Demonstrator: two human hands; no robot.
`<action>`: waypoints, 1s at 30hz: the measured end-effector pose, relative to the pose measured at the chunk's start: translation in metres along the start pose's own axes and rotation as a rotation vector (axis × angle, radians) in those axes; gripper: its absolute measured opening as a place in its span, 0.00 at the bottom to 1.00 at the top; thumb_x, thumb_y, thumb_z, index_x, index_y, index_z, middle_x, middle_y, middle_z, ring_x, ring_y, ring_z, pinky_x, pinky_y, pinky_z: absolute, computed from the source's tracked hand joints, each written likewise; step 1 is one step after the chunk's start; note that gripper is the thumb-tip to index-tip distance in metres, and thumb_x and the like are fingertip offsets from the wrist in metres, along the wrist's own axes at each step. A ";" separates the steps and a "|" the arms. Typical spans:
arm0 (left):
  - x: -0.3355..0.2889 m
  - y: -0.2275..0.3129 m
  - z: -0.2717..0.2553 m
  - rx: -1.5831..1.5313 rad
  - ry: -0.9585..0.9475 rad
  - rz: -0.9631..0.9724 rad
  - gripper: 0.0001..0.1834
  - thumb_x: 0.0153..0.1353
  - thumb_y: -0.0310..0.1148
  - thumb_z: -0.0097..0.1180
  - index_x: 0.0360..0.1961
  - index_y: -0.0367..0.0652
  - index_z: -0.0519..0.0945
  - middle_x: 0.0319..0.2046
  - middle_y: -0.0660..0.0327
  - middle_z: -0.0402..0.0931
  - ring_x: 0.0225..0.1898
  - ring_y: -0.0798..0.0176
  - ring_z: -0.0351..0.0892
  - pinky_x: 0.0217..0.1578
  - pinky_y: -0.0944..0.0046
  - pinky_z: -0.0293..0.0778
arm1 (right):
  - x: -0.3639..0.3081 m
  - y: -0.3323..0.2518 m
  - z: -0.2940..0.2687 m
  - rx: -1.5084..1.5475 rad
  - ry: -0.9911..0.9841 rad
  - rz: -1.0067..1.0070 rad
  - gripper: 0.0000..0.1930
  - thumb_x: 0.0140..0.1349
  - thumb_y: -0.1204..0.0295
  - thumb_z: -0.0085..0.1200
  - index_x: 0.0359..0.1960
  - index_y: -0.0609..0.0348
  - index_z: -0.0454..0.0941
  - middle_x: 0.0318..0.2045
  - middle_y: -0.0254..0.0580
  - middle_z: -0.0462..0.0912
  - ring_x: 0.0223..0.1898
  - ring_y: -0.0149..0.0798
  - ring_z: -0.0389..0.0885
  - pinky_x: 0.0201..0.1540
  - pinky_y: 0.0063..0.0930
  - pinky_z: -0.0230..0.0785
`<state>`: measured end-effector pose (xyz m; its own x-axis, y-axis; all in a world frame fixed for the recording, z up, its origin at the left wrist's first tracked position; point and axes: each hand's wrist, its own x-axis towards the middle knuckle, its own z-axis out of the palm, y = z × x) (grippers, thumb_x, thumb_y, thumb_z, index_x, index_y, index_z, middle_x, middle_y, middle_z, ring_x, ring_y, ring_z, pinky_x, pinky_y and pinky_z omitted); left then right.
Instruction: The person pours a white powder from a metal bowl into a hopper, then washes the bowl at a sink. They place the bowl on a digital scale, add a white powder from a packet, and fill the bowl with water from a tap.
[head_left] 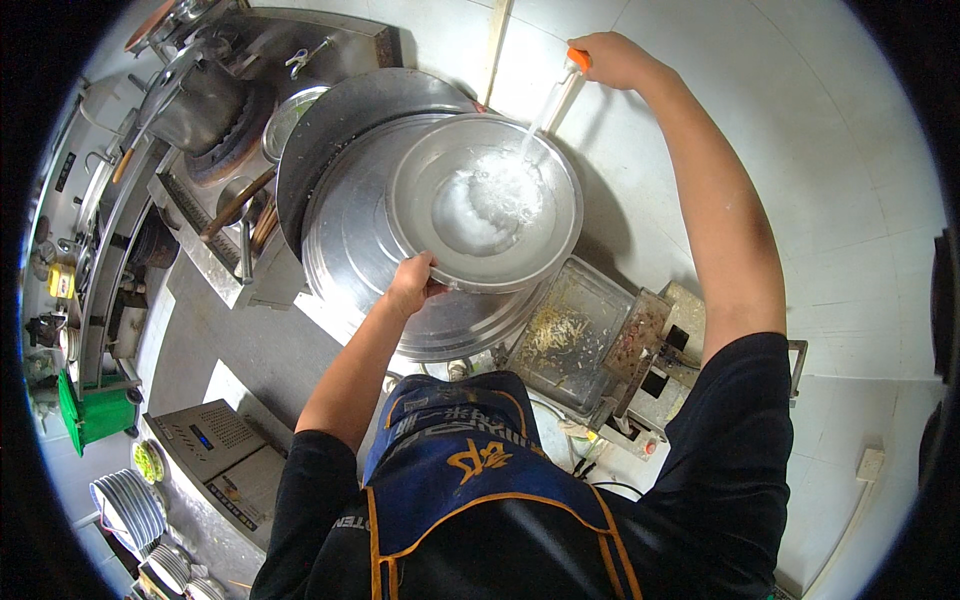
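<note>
A wide, shallow metal basin [412, 190] rests on a large round metal lid [345, 245]. My left hand [410, 285] is closed on the basin's near rim, fingers partly hidden beneath it. At the upper right, my right hand [615, 60] is closed around an orange-ended spout [578, 59] close to the white wall; whether it is a tap or a hose end I cannot make out. A stream of water [535, 130] runs from there into the basin, where the water [490, 200] churns and foams.
A curved dark metal guard [320, 140] stands behind the lid. Right of it sits a rectangular metal tray [580, 375] with pale shreds. On the left are a stove with a big pot [200, 105], wooden-handled ladles, a green bin [100, 412] and stacked plates [130, 510].
</note>
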<state>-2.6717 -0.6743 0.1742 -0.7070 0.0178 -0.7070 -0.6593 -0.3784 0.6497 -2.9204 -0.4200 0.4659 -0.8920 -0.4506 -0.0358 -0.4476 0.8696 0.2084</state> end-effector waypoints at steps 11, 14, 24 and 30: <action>-0.001 0.001 0.001 -0.019 -0.005 0.018 0.13 0.59 0.34 0.44 0.38 0.34 0.72 0.35 0.51 0.74 0.31 0.54 0.78 0.30 0.59 0.80 | 0.001 0.005 0.009 0.056 0.112 -0.028 0.23 0.55 0.79 0.51 0.55 0.55 0.73 0.48 0.48 0.79 0.48 0.46 0.78 0.53 0.37 0.69; -0.009 0.005 0.006 -0.006 0.037 -0.017 0.13 0.59 0.34 0.44 0.38 0.34 0.72 0.35 0.52 0.74 0.31 0.55 0.78 0.30 0.59 0.80 | 0.000 0.007 0.016 0.053 0.181 -0.052 0.22 0.54 0.81 0.49 0.54 0.56 0.74 0.46 0.50 0.79 0.47 0.48 0.79 0.51 0.38 0.70; 0.005 -0.002 -0.002 -0.011 -0.011 -0.016 0.12 0.59 0.35 0.44 0.36 0.35 0.71 0.32 0.54 0.74 0.28 0.56 0.78 0.29 0.59 0.80 | 0.000 0.002 0.006 0.003 0.058 0.022 0.25 0.56 0.77 0.53 0.59 0.53 0.71 0.50 0.44 0.78 0.47 0.43 0.77 0.55 0.34 0.68; 0.006 -0.003 -0.004 -0.029 -0.009 -0.015 0.13 0.59 0.34 0.44 0.38 0.35 0.70 0.33 0.52 0.74 0.28 0.55 0.78 0.27 0.59 0.81 | -0.003 0.002 0.003 0.090 0.121 -0.034 0.21 0.53 0.81 0.50 0.51 0.56 0.77 0.46 0.50 0.80 0.47 0.48 0.79 0.51 0.38 0.69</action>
<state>-2.6730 -0.6765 0.1671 -0.6990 0.0318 -0.7144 -0.6626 -0.4046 0.6303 -2.9183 -0.4163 0.4634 -0.8643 -0.4968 0.0782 -0.4865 0.8653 0.1204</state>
